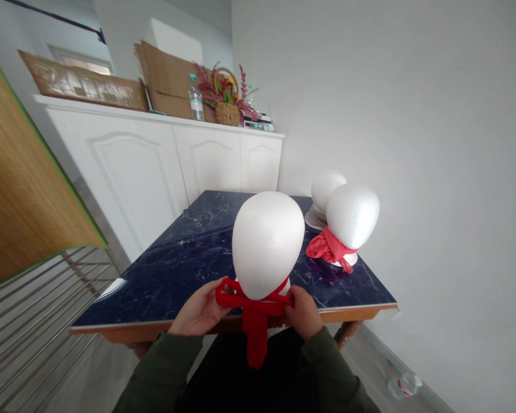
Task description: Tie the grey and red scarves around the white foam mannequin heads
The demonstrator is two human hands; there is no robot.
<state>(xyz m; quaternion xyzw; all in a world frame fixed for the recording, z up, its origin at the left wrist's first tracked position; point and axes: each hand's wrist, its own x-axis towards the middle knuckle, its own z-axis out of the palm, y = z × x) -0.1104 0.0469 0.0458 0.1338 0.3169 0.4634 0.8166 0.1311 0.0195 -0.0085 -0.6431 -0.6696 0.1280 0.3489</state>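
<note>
A white foam head point(267, 244) stands at the near edge of the dark blue marble table point(184, 258). A red scarf point(254, 318) is wrapped round its neck, with its ends hanging down over the table edge. My left hand point(200, 312) pinches the scarf's left loop. My right hand point(303, 312) grips the scarf on the right side of the neck. Further back on the right stands a second foam head point(352, 215) with a red scarf point(327, 248) tied round its base. A third, bare foam head point(324, 192) sits behind it.
White cabinets point(155, 166) run along the back wall, topped with cardboard boxes point(83, 86), a water bottle point(195, 97) and a flower basket point(227, 97). A plain wall is close on the right. A bamboo panel point(21, 183) and metal rails are at left. A plastic bottle point(404, 384) lies on the floor.
</note>
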